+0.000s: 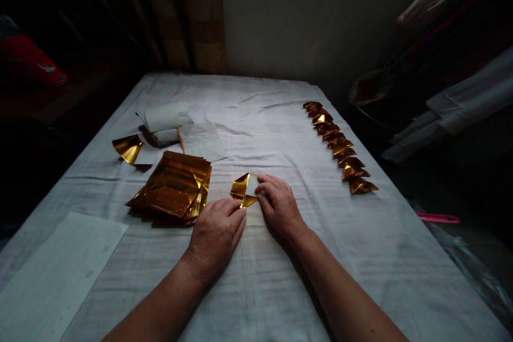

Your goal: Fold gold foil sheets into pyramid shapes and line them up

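A partly folded sheet of gold foil paper (240,186) lies on the cloth-covered table, its pale back showing at the right. My left hand (216,230) presses its near-left edge, the fingers closed together over it. On the right side, my right hand (278,203) pinches the same sheet between thumb and bent fingers. Just left of my left hand rests a stack of gold foil paper (172,187). Along the table's right side runs a row of folded gold foil pieces (340,144), overlapping one another.
Behind the stack lie a curled gold foil scrap (130,148) and crumpled whitish paper (168,117). A flat white sheet (64,272) covers the near left. Beyond the right table edge are a pink handle (438,218) and hanging cloth (468,96). A wall (320,16) stands behind.
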Motion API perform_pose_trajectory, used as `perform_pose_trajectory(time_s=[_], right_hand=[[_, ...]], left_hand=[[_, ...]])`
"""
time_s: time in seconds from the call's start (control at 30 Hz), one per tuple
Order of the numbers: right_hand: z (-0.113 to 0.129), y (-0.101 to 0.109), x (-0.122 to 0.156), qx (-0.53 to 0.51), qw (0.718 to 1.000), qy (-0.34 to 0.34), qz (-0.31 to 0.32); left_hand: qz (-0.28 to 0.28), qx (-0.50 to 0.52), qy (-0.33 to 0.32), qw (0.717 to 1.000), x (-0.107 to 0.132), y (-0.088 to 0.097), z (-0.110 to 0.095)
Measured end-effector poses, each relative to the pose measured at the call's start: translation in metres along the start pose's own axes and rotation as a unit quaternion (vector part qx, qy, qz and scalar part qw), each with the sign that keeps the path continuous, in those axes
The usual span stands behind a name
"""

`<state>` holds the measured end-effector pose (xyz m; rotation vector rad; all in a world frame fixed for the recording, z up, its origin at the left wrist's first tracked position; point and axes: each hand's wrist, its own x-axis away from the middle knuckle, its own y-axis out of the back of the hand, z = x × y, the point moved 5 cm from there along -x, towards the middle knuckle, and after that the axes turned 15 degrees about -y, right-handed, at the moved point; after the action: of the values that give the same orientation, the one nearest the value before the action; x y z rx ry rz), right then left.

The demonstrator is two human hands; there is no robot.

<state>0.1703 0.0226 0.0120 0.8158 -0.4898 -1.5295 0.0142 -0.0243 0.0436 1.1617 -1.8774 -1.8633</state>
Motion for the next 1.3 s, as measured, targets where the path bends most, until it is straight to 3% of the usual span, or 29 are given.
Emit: perform_pose_trajectory(time_s=[0.37, 0.57, 0.7, 0.87, 1.0, 1.13, 1.3], right_hand=[[-0.013, -0.002, -0.006, 0.027, 0.997, -0.018, -0.064], [-0.014, 0.003, -0.036, 0.052, 0.996, -0.068, 0.010], [-0.007, 0.005, -0.053, 0.116, 0.970, -0.155, 0.148], [0.004, 0.009, -0.066, 0.137, 0.955, -0.180, 0.192], [0.004, 0.010, -0.068, 0.136, 0.957, -0.183, 0.181], [0.001, 0.013, -0.053, 0.121, 0.964, -0.180, 0.151], [-0.005, 0.020, -0.013, 0.061, 0.980, -0.183, 0.041]], left_hand=[[-0.006, -0.017, -0.021, 1.000, 0.000, 0.000, 0.000], [-0.005, -0.023, -0.030, 0.999, -0.002, 0.001, 0.001], [-0.018, -0.019, -0.040, 0.999, -0.003, 0.001, 0.002], [-0.016, -0.010, -0.045, 0.999, -0.002, -0.001, 0.004], [-0.012, -0.012, -0.045, 0.999, -0.002, -0.001, 0.003], [0.007, -0.020, -0.042, 0.999, -0.001, -0.002, 0.003], [0.005, -0.034, -0.029, 0.999, -0.001, -0.005, 0.004]])
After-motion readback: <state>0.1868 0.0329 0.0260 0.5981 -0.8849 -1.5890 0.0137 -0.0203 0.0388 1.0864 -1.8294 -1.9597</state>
